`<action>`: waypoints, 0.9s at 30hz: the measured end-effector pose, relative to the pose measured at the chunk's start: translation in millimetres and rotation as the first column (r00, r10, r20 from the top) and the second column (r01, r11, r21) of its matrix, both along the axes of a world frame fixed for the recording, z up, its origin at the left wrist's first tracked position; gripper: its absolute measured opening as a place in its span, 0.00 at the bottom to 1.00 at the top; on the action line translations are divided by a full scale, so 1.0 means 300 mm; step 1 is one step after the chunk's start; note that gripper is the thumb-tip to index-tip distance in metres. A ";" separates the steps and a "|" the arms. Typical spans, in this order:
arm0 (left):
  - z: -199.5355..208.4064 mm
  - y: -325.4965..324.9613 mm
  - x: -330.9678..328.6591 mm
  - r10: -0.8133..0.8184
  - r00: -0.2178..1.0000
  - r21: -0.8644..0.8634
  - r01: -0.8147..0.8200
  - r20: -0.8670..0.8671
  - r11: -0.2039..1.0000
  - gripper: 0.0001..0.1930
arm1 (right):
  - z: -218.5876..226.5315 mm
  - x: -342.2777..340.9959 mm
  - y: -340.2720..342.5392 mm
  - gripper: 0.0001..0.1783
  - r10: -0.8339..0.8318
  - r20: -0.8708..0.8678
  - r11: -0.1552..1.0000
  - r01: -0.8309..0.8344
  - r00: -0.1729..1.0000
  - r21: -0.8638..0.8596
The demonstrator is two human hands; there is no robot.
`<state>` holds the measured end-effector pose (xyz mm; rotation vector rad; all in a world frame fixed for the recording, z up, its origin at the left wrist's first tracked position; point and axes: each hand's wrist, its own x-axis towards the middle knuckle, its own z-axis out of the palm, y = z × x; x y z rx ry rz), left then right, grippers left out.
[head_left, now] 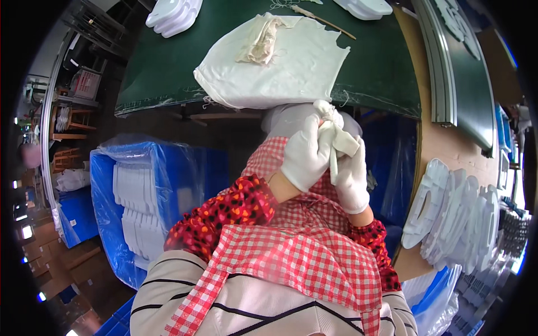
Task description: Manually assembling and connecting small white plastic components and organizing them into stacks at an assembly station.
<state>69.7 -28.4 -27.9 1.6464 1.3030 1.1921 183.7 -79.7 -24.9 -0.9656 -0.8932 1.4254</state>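
Both hands wear white knit gloves and meet over my lap, just in front of the table edge. My left hand (305,154) is closed, thumb and fingers pinching a cream strip of cloth (346,144). My right hand (353,182) is closed on the same strip from the other side, its fingers partly hidden behind it. The strip looks folded, with one end hanging down between the hands. A bunched white piece (329,113) sits at the left fingertips; I cannot tell whether it belongs to the strip. Beyond them a white cloth (291,78) covers the table edge, with a crumpled beige rag (262,42) on it.
The green table (381,73) carries a thin wooden stick (325,22) and stacked white plastic parts (175,15). At left stands a blue, plastic-lined crate (101,185) of white parts. More white plastic parts (459,215) stand in a row on a brown board (443,145) at right.
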 end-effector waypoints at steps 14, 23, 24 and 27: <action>-0.130 -0.019 -0.043 -0.166 0.981 -0.012 0.166 -0.101 0.986 0.14 | -0.110 -0.045 -0.035 0.49 -0.026 -0.202 1.000 0.023 0.979 -0.017; -0.106 -0.079 -0.138 -0.203 0.974 -0.297 0.165 -0.102 0.940 0.14 | -0.162 -0.077 -0.050 0.38 0.000 0.179 1.000 0.003 0.984 -0.019; -0.093 -0.080 -0.139 -0.203 0.977 -0.338 0.171 -0.062 0.925 0.14 | -0.159 -0.082 -0.053 0.38 0.007 0.184 1.000 -0.003 0.983 -0.022; -0.121 -0.098 -0.130 -0.132 0.991 -0.279 0.135 0.030 0.951 0.11 | -0.160 -0.090 -0.056 0.28 -0.086 0.282 0.996 0.083 0.956 0.024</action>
